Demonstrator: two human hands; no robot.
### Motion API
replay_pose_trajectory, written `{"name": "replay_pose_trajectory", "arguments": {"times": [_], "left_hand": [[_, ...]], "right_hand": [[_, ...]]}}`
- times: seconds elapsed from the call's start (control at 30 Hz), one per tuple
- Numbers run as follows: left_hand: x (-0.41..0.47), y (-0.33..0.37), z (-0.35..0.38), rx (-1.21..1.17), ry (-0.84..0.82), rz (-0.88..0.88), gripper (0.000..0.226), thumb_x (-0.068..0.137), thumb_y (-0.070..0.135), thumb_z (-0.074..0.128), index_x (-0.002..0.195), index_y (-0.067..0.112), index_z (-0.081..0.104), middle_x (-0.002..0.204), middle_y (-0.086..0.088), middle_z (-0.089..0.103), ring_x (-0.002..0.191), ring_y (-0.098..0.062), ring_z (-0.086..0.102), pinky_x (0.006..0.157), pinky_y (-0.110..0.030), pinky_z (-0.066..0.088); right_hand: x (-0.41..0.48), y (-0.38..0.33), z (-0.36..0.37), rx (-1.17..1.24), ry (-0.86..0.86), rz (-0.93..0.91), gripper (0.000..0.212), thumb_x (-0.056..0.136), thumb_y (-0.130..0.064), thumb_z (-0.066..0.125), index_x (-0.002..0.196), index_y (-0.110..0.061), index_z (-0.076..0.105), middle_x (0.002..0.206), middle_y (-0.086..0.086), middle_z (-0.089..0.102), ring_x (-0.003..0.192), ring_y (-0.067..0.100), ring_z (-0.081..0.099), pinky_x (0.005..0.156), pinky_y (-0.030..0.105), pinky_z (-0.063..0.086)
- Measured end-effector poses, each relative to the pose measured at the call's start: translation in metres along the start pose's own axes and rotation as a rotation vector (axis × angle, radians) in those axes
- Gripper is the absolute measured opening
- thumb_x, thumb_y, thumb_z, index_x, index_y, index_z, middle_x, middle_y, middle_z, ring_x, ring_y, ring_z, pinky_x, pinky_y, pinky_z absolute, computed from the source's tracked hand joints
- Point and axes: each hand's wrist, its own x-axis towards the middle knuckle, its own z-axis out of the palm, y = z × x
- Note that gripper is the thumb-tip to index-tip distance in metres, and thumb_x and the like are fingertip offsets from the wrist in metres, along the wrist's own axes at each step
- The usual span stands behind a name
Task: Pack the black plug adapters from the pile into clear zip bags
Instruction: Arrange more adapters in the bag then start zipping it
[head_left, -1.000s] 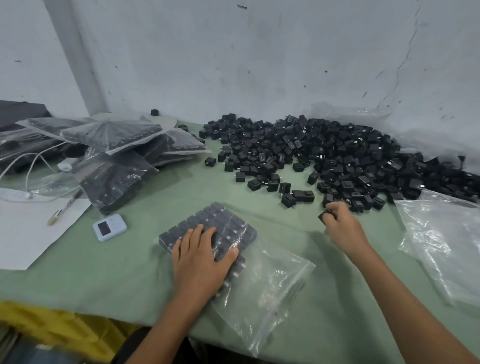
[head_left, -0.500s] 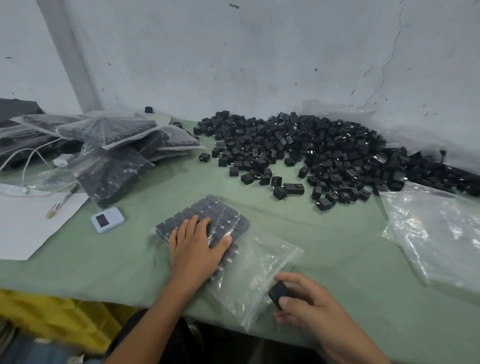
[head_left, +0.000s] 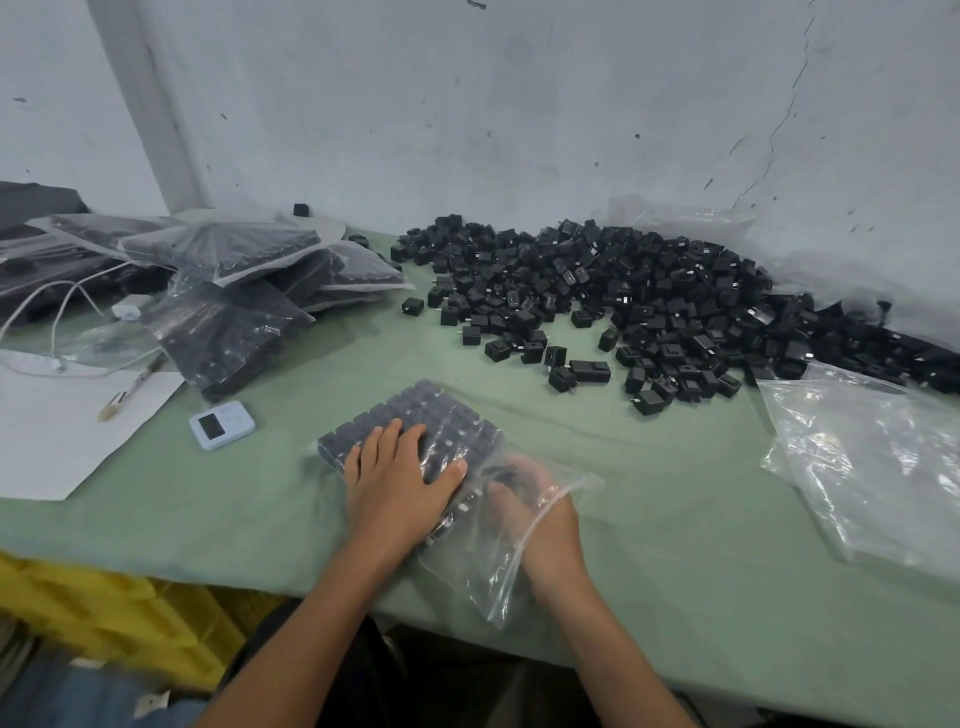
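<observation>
On the green table cover (head_left: 675, 499), near its front edge, a clear zip bag (head_left: 498, 582) lies with its mouth toward the person. Black plug adapters (head_left: 441, 415) fill its far end in a flat block of tight rows. The left hand (head_left: 400, 483) lies flat on that block through the plastic, fingers straight and slightly spread, thumb out to the side. The right hand (head_left: 540, 514) is inside the bag's mouth up to the wrist. Its fingers are blurred behind the film, with something dark at their tips, and I cannot tell whether they grip it.

Farther back, the loose pile (head_left: 623, 301) is heaped against the wall, with strays scattered toward the bag. Some adapters carry small white marks, too small to read. A stack of unfilled bags (head_left: 872, 467) lies at the right. Filled bags (head_left: 234, 332) are stacked at the left, beside a white cable (head_left: 62, 301), a sheet of paper (head_left: 52, 431) and a pen (head_left: 132, 387). A small pale device (head_left: 222, 425) with a dark screen sits near the paper; nothing on it is legible.
</observation>
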Motion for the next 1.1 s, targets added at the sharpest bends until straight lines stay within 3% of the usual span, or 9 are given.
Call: {"name": "replay_pose_trajectory", "arguments": {"times": [0.1,0.27,0.37,0.43,0.53,0.67,0.83,0.97,1.1], "left_hand": [[0.0,-0.001,0.001,0.005,0.003,0.002,0.079,0.086,0.078,0.036,0.152,0.033,0.03,0.165,0.003,0.017,0.153,-0.018,0.008,0.123,-0.042,0.002],[0.001,-0.002,0.002,0.002,-0.007,-0.001,0.081,0.085,0.079,0.036,0.152,0.034,0.029,0.165,0.004,0.016,0.153,-0.017,0.007,0.124,-0.042,0.002],[0.002,-0.002,0.002,0.011,-0.011,0.0,0.081,0.085,0.079,0.036,0.152,0.034,0.029,0.166,0.004,0.016,0.153,-0.018,0.007,0.124,-0.043,0.002],[0.002,-0.002,0.002,0.014,-0.012,0.002,0.081,0.085,0.079,0.035,0.152,0.034,0.029,0.166,0.004,0.016,0.153,-0.018,0.006,0.124,-0.043,0.002],[0.001,-0.002,0.002,0.026,-0.01,0.003,0.081,0.086,0.079,0.033,0.152,0.034,0.028,0.166,0.003,0.016,0.153,-0.018,0.007,0.124,-0.043,0.002],[0.001,-0.001,0.003,0.038,0.006,0.007,0.08,0.086,0.079,0.03,0.152,0.034,0.029,0.165,0.003,0.017,0.153,-0.018,0.007,0.124,-0.043,0.002],[0.001,0.0,0.003,0.049,-0.018,0.004,0.077,0.087,0.077,0.03,0.151,0.034,0.03,0.165,0.003,0.018,0.152,-0.019,0.009,0.124,-0.043,0.003],[0.015,0.006,-0.009,0.085,-0.017,0.013,0.07,0.086,0.078,0.032,0.135,0.03,0.048,0.147,0.0,0.045,0.137,-0.025,0.037,0.116,-0.045,0.026],[0.018,0.017,-0.007,0.111,-0.032,0.026,0.082,0.082,0.085,0.028,0.141,0.029,0.041,0.152,-0.004,0.037,0.142,-0.026,0.029,0.118,-0.046,0.019]], "right_hand": [[0.001,0.002,0.004,-0.036,0.07,-0.028,0.019,0.089,-0.018,0.069,0.101,-0.032,0.07,0.102,-0.017,0.072,0.097,-0.004,0.066,0.078,0.01,0.051],[0.002,0.007,0.006,0.042,0.191,0.0,0.023,0.088,-0.016,0.071,0.1,-0.036,0.066,0.093,-0.019,0.072,0.085,-0.003,0.067,0.065,0.01,0.051],[0.006,0.008,0.01,0.013,0.127,-0.035,0.019,0.095,-0.009,0.062,0.104,-0.026,0.063,0.089,-0.008,0.07,0.08,0.003,0.067,0.067,0.019,0.055],[0.012,0.008,0.013,-0.12,0.087,-0.055,0.016,0.096,-0.007,0.058,0.106,-0.019,0.06,0.089,-0.009,0.066,0.082,0.005,0.064,0.069,0.014,0.049],[0.022,0.008,0.013,-0.374,0.038,0.022,0.026,0.098,-0.013,0.055,0.123,-0.02,0.057,0.104,-0.011,0.054,0.1,0.013,0.055,0.082,0.02,0.038],[0.028,0.006,0.014,-0.461,-0.005,0.036,0.031,0.097,-0.008,0.052,0.127,-0.016,0.058,0.114,-0.008,0.053,0.112,0.017,0.054,0.095,0.027,0.041],[0.017,0.007,0.015,-0.317,-0.034,-0.055,0.03,0.094,-0.005,0.053,0.101,-0.033,0.061,0.101,-0.013,0.063,0.093,0.008,0.063,0.079,0.014,0.048],[0.009,0.007,0.011,-0.395,-0.053,-0.159,0.041,0.089,-0.001,0.051,0.107,-0.038,0.057,0.096,-0.023,0.056,0.085,-0.006,0.057,0.077,0.001,0.039],[0.007,0.005,0.009,-0.411,-0.078,-0.217,0.037,0.091,-0.006,0.047,0.113,-0.03,0.064,0.107,-0.016,0.065,0.098,-0.004,0.059,0.085,0.006,0.041]]}}
